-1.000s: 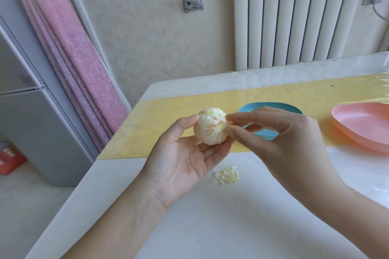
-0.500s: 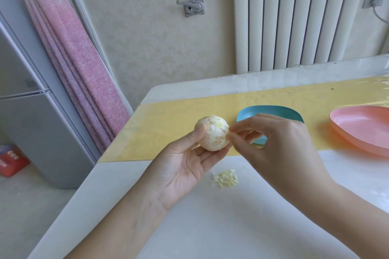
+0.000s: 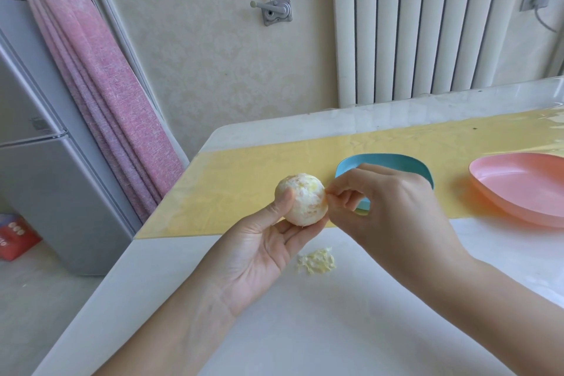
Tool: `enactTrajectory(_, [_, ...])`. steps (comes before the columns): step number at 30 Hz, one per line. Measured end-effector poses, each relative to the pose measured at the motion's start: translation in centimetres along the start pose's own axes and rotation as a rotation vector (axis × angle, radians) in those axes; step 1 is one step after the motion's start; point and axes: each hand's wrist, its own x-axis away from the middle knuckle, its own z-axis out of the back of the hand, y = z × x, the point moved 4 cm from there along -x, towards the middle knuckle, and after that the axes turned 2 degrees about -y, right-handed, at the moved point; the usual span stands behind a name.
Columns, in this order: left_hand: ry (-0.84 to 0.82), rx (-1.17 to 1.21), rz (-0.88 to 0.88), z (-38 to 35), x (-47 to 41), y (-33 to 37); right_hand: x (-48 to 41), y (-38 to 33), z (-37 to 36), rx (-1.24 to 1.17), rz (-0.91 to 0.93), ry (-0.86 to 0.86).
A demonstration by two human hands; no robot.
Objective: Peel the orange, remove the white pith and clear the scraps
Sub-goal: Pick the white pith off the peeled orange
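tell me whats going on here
A person is cleaning a peeled orange. The left hand holds it above the table, and the right hand pinches at the white pith on its side. A small pile of scraps lies on the table below. A blue dish and a pink dish sit behind on the yellow mat.

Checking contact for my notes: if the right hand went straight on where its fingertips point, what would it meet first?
The orange, held in the left hand. The right hand points left; its fingertips seem to pinch at the orange's right side, so there is little or no gap.
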Motion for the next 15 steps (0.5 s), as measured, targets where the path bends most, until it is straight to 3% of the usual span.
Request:
enactTrajectory(6, [-0.063,0.011,0.004,0.00,-0.05,0.59,-0.16,-0.18,0.28,-0.074,0.059,0.009])
enactTrajectory(15, [-0.044,-0.089,-0.030,0.29,0.04,0.82,0.18,-0.49,0.20,0.014,0.104,0.024])
